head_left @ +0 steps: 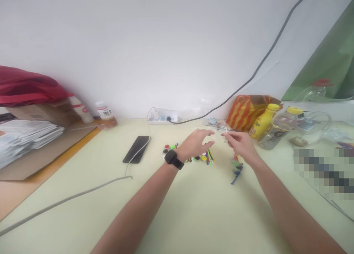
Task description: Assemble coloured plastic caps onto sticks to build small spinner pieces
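Fingers apart and curved, my left hand (195, 143) hovers above a row of small round pieces (204, 158) in red, black, white and yellow, and appears to hold nothing. Thin coloured strands (210, 157) lie beside these pieces, partly hidden by the hand. My right hand (240, 145) has its thumb and forefinger pinched together, pointing toward the left hand. A pale bit shows at those fingertips, too small and blurred to name. Below the right hand is a bunch of blue, green and red strands (237, 170). A black watch (173, 159) is on my left wrist.
A black phone (136, 149) with a white cable (91, 189) lies left. Against the wall is a power strip (160, 117). At right stand a striped bag (243, 112), a yellow bottle (264, 121) and a clear bottle (279, 130). Cardboard (55, 150) and another bottle (106, 114) are at left.
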`<state>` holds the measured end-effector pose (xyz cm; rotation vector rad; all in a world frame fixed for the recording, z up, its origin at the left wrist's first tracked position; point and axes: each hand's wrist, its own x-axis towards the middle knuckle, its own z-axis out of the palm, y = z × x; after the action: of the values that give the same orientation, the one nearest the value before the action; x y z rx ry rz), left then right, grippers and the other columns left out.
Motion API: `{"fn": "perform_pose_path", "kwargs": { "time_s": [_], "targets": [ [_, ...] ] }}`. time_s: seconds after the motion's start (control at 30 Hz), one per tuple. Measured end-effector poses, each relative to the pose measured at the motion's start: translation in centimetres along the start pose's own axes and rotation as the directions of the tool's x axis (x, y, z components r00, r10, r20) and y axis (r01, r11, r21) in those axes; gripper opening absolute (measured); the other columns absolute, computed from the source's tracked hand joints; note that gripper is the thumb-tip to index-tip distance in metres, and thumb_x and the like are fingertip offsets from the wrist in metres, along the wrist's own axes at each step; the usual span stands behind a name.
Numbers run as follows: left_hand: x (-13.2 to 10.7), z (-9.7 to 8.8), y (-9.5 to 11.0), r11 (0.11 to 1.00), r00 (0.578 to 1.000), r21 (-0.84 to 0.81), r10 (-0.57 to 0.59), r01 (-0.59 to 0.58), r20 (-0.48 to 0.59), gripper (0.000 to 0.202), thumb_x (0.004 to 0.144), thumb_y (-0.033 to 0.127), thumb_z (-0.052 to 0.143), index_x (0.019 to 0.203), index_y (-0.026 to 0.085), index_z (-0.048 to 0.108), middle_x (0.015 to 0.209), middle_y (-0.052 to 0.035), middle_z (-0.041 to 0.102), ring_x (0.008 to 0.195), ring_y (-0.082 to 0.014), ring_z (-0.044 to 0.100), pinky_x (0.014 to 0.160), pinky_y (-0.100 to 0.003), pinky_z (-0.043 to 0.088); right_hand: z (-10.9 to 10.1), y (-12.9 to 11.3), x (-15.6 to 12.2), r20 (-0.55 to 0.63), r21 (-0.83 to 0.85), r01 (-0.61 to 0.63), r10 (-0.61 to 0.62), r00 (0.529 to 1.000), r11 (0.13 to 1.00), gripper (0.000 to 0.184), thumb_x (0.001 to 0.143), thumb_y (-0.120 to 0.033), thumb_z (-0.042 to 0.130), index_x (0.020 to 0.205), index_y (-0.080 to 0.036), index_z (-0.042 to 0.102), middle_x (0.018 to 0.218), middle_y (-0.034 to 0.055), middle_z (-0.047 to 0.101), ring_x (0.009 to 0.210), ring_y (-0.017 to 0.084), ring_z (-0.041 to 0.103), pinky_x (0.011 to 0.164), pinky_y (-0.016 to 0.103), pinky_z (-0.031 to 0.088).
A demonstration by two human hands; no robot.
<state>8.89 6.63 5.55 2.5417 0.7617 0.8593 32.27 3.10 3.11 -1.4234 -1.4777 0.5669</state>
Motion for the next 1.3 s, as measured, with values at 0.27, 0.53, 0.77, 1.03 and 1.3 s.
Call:
{"fn": "perform_pose_path", "kwargs": {
  "time_s": [0.27,0.53,0.77,1.03,1.3],
  "targets": [
    [3.1,3.1,-0.3,0.954,0.997,-0.296,-0.066,0.054,-0.030,0.025,0.092,0.028,0.063,0.114,0.016,0.067,0.097,-0.0077,0.076,0.089,-0.0192,0.071,0.079,-0.030,0.058,3.6,-0.2,0.0,0.081,0.495,-0.195,0.179,0.981,0.847,0.042,0.074,-0.061,0.077,0.079,-0.020,0.072,0.068,0.0026,0.063,0.061,0.016,0.056,0.059,0.030,0.048],
    [3.1,3.5,-0.9,0.922,0.998,-0.384,-0.068,0.057,-0.017,0.021,0.091,0.028,0.063,0.102,0.014,0.074,0.095,-0.0089,0.077,0.085,-0.0186,0.072,0.078,-0.030,0.057,2.7,0.6,-0.7,0.219,0.511,-0.270,0.180,0.959,0.816,0.032,0.072,-0.041,0.075,0.098,-0.023,0.070,0.077,0.0011,0.066,0.073,0.017,0.062,0.075,0.032,0.054],
    [2.6,4.2,-2.1,0.953,0.996,-0.290,-0.076,0.085,0.040,0.017,0.088,0.024,0.063,0.096,0.013,0.073,0.086,-0.0057,0.076,0.075,-0.0155,0.070,0.067,-0.024,0.054,2.3,1.4,-0.6,0.241,0.128,-0.174,0.140,0.960,0.976,0.035,0.086,-0.031,0.048,0.112,-0.019,0.068,0.063,-0.0032,0.054,0.054,0.014,0.046,0.053,0.025,0.037],
    [2.2,7.3,-1.4,0.996,0.995,-0.006,-0.084,0.084,0.054,0.010,0.085,0.023,0.070,0.093,0.019,0.073,0.093,-0.0059,0.075,0.094,-0.0245,0.067,0.087,-0.037,0.053,0.9,3.7,-0.5,0.259,-0.451,0.058,0.069,0.963,0.891,0.036,0.084,-0.016,0.056,0.116,-0.018,0.071,0.094,0.0091,0.074,0.092,0.023,0.066,0.083,0.031,0.045],
    [2.2,7.0,-1.2,0.970,0.988,0.221,-0.127,0.105,0.088,0.009,0.087,0.023,0.067,0.090,0.020,0.074,0.090,-0.0107,0.073,0.105,-0.0331,0.059,0.097,-0.051,0.045,-4.1,3.9,0.0,0.231,-0.724,0.091,0.117,0.966,0.683,0.014,0.085,-0.035,0.065,0.084,-0.022,0.070,0.093,0.0071,0.074,0.086,0.023,0.067,0.072,0.030,0.044]
  ]
}}
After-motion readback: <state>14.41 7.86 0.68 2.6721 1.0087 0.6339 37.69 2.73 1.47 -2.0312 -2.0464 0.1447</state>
